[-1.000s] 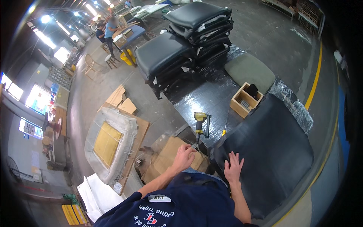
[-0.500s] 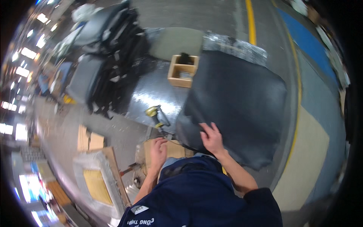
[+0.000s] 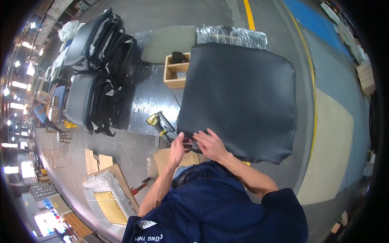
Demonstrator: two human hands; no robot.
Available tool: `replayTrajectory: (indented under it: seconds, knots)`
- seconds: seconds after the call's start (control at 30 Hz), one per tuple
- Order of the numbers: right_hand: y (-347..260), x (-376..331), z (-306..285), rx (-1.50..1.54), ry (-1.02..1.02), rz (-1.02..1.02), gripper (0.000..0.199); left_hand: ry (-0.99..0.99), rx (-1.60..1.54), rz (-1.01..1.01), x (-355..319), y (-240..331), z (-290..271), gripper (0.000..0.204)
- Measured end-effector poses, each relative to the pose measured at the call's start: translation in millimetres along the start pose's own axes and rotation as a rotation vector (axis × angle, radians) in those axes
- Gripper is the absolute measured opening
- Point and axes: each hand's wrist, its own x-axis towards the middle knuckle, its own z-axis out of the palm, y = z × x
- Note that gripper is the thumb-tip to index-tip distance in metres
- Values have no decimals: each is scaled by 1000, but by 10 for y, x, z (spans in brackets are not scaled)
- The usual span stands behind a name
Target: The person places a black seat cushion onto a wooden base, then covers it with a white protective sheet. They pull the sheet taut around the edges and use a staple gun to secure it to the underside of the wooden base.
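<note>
A large black leather-like sheet (image 3: 239, 95) lies over the right half of the worktable, its near edge toward me. At its near left corner my left hand (image 3: 177, 149) has its fingers closed round the edge, and the fingertips are partly hidden. My right hand (image 3: 210, 145) rests beside it on the same edge, fingers stretched out and lying on the sheet. Just left of the corner a yellow-and-black staple gun (image 3: 157, 123) lies on the shiny wrapped tabletop (image 3: 148, 99). What is under the sheet is hidden.
A wooden box (image 3: 173, 84) with compartments holds staple strips and a dark block beside the sheet. Stacked black seat cushions (image 3: 81, 99) stand at the left. A red-handled tool (image 3: 139, 188) and a wrapped frame (image 3: 108, 198) are at the lower left. Far left, a person (image 3: 41, 112) works.
My left hand has moved up and right onto the sheet's near left corner. My right hand has slid left toward it. The whole view has shifted, with the table farther left.
</note>
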Motion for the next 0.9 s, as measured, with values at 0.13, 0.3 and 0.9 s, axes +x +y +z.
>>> replayTrajectory:
  seconds: [0.13, 0.3, 0.9]
  knots:
    - [11, -23, 59, -58, 49, -49, 30, 143, 182, 129, 149, -44, 33, 55]
    - [35, -313, -235, -208, -28, 143, 59, 66, -130, 152, 110, -148, 0, 41]
    - [-834, 281, -243, -133, -66, 46, 72, 65, -186, 266, -662, 94, 43, 42]
